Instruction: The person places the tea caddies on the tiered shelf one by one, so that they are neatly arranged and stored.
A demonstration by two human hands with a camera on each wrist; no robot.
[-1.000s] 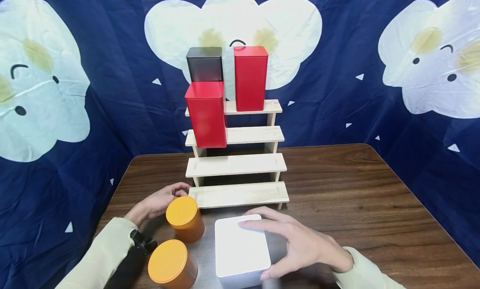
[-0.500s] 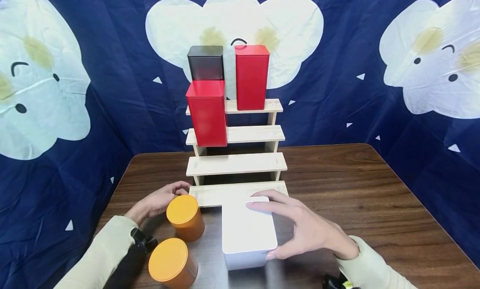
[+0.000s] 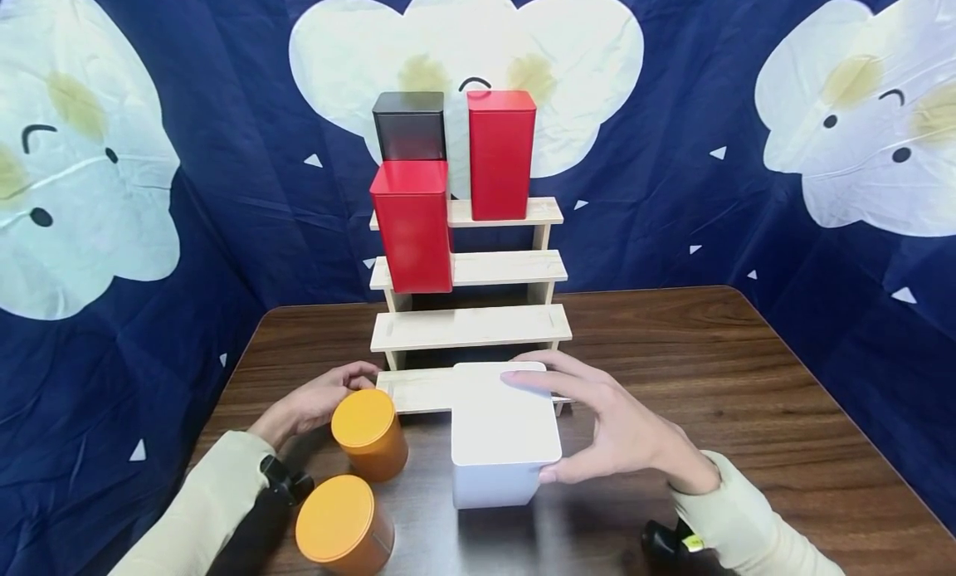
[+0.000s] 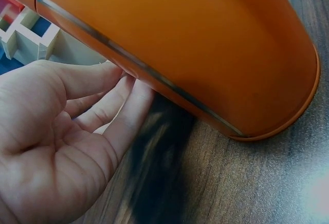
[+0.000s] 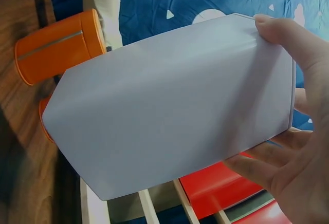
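Observation:
My right hand (image 3: 612, 418) grips a white square canister (image 3: 504, 414) by its top end, thumb on the near side and fingers on the far side. The canister is raised over the table, its shadow below, and overlaps the lowest shelf step (image 3: 414, 391) in the head view. Its smooth wall (image 5: 169, 116) fills the right wrist view. My left hand (image 3: 317, 402) rests at the left end of that step, fingers loosely bent. Beside it stands an orange round canister (image 3: 368, 439); in the left wrist view this orange canister (image 4: 195, 44) hides the fingertips.
A second orange canister (image 3: 343, 522) stands nearer me. The wooden step shelf (image 3: 470, 329) bears a red canister (image 3: 414, 236) on its left, a black canister (image 3: 411, 128) behind that, and another red canister (image 3: 502, 157) at top right. Blue cloth (image 3: 657, 244) surrounds the brown table (image 3: 709, 377).
My right hand has lifted the white canister from near me and carried it forward and slightly right, toward the lowest step. The left hand and the other canisters have stayed in place.

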